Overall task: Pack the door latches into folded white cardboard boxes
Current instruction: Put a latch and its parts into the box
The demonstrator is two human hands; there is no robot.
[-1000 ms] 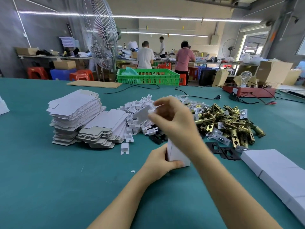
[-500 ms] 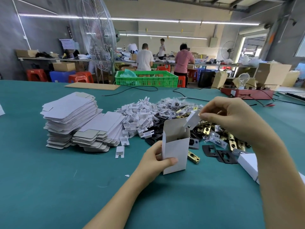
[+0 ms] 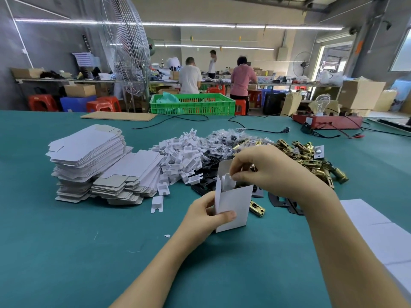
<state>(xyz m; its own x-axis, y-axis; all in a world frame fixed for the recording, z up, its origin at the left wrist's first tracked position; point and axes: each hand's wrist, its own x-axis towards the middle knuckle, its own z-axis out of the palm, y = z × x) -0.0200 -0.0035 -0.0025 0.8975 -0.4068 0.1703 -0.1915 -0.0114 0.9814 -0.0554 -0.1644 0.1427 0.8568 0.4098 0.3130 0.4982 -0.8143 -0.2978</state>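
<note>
**Meanwhile, on the teal bench: a box being filled**

Broadly, a workshop is stretching away behind, with strip lights glowing along the far wall and three people (image 3: 242,79) standing at distant worktables. A big wire-caged fan (image 3: 124,47) is standing beyond the far edge of the bench (image 3: 66,252), whose teal covering is filling most of the view. A green crate (image 3: 193,104) is sitting at that far edge.

Flat white box blanks (image 3: 89,156) are lying stacked at the left; beside them small white inserts (image 3: 180,152) are spilling into a heap, and brass door latches (image 3: 311,158) are piling up at the right. Closed white boxes (image 3: 373,227) are lying in a row at the right edge.

Nearer, the left hand (image 3: 204,216) is gripping the upright white cardboard box (image 3: 233,205), thumb pressing its front. The right hand (image 3: 266,172) is hovering over the open top, its fingers (image 3: 235,165) pinching a white insert (image 3: 229,182) that is sitting partly inside. One brass latch (image 3: 256,208) is lying just beside the box.
</note>
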